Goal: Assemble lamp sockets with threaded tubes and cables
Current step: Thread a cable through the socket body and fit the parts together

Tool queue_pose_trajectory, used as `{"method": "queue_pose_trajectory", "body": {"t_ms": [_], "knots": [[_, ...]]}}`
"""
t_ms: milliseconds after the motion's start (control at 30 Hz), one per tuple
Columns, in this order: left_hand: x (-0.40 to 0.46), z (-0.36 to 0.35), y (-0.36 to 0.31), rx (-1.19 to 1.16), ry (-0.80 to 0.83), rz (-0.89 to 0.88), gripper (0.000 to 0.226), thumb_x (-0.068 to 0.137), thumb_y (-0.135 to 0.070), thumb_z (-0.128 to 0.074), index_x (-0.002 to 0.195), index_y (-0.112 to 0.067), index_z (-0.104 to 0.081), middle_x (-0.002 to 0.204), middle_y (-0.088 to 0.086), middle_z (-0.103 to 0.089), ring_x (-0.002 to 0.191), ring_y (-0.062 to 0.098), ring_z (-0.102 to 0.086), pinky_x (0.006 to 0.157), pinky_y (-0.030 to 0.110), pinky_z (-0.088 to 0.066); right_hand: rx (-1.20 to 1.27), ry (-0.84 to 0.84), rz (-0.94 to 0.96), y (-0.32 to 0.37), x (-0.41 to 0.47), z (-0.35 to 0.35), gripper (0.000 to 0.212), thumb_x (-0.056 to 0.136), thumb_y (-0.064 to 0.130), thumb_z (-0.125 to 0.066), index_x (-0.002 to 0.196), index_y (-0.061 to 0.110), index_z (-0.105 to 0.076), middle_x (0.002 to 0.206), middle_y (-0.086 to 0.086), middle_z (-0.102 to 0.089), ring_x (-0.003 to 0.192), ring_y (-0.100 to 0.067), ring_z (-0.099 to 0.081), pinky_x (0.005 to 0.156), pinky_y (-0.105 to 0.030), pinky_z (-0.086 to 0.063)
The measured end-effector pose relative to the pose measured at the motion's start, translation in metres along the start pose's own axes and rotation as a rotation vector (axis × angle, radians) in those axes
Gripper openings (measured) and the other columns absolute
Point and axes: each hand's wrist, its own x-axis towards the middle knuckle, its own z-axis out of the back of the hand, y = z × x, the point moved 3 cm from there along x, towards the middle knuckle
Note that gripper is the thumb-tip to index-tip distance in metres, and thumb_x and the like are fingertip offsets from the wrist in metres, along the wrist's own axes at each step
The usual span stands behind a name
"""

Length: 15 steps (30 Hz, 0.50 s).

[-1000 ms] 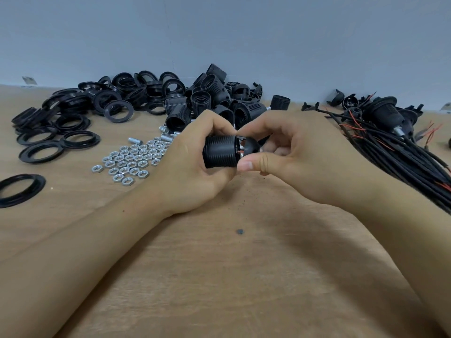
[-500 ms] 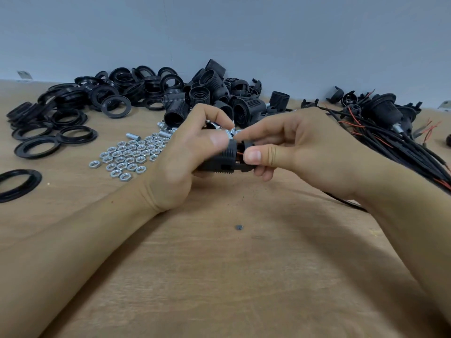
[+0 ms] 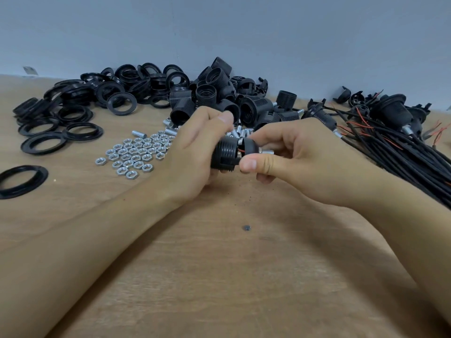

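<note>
Pale blue-grey wall is seen behind a wooden tabletop (image 3: 219, 276), whose light brown grain runs across the whole foreground and carries a small dark speck (image 3: 247, 227) near the middle. Along the back edge, a heap of black threaded rings (image 3: 97, 98) is spread at the left, with one ring (image 3: 20, 180) lying apart near the left border. A pile of black threaded socket shells (image 3: 214, 93) is stacked behind the hands, and a cluster of silver hex nuts (image 3: 136, 154) is laid flat in front of it, with short threaded tubes (image 3: 139, 134) just beside them. At the right, a bundle of black cables (image 3: 402, 152) with red wires showing is fanned out toward the right edge. Above the bare centre of the table, a black lamp socket (image 3: 225, 154) is held clear of the surface, its long axis lying roughly horizontal, left to right. Its ribbed shell is wrapped by the left hand (image 3: 195, 154), fingers curled over the top. Its domed cap (image 3: 250, 145) points right, with a metal tube end (image 3: 266, 150) projecting from it, and is pinched between thumb and fingers of the right hand (image 3: 292, 159). A narrow gap with a red wire is visible between shell and cap.
</note>
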Motion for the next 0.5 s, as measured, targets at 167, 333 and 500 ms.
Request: {"method": "queue_pose_trajectory", "body": {"t_ms": [167, 333, 500], "knots": [[-0.0012, 0.0003, -0.0049, -0.399, 0.247, 0.112, 0.047, 0.082, -0.046, -0.034, 0.093, -0.007, -0.059, 0.059, 0.013, -0.049, 0.04, 0.013, -0.023, 0.045, 0.019, -0.017, 0.198, 0.045, -0.004, 0.0017, -0.0003, 0.0032, 0.027, 0.078, 0.038, -0.068, 0.091, 0.015, -0.072, 0.08, -0.005, -0.075, 0.066, -0.014, -0.068, 0.065, -0.027, -0.057], [0.0011, -0.0044, -0.0056, -0.394, 0.282, 0.138, 0.064, 0.098, -0.051, -0.026, 0.09, -0.002, -0.067, 0.056, 0.012, -0.051, 0.036, 0.017, -0.035, 0.039, 0.018, -0.018, 0.252, 0.102, -0.013, 0.0019, -0.0002, 0.0001, 0.027, 0.078, 0.039, -0.067, 0.087, 0.013, -0.072, 0.081, -0.012, -0.074, 0.066, -0.015, -0.068, 0.063, -0.026, -0.056], [-0.0003, -0.0053, -0.0023, -0.262, 0.194, 0.113, 0.07, 0.094, -0.058, -0.023, 0.091, -0.005, -0.068, 0.055, 0.007, -0.054, 0.035, 0.014, -0.042, 0.037, 0.015, -0.027, 0.216, 0.078, -0.016, 0.0009, 0.0, -0.0003, 0.036, 0.072, 0.045, -0.071, 0.086, 0.012, -0.071, 0.077, -0.008, -0.074, 0.066, -0.017, -0.069, 0.062, -0.027, -0.057]]}}
